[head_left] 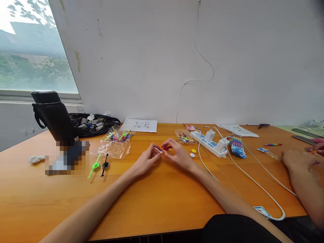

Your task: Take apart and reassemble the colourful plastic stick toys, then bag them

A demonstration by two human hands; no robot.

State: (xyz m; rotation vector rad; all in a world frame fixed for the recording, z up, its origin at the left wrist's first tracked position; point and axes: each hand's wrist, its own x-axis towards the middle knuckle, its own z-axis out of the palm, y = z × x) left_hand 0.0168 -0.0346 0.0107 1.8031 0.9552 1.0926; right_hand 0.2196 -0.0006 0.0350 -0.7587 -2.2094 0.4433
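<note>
Above the glossy table (162, 206), the left hand (147, 160) pinches a white piece (158, 150), the right hand (179, 157) a red-blue bit (165, 147).

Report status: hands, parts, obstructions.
Left hand, right hand: pinching small coloured parts, detail unclear. Green arrow piece, black arrow piece lie left. Power strip right, not between hands.

A long white power strip (212, 147) lay on the orange-brown wooden table (157, 206). To its left, the bare left hand (146, 161) and the bare right hand (178, 157) pinched small white, blue and red parts (158, 150); whether these were joined, it was not clear. Just left of the strip were a small yellow disc (193, 151) and a small white disc (192, 155). Farther left of it lay a green plastic arrow (96, 166) and a black plastic arrow (105, 165).
</note>
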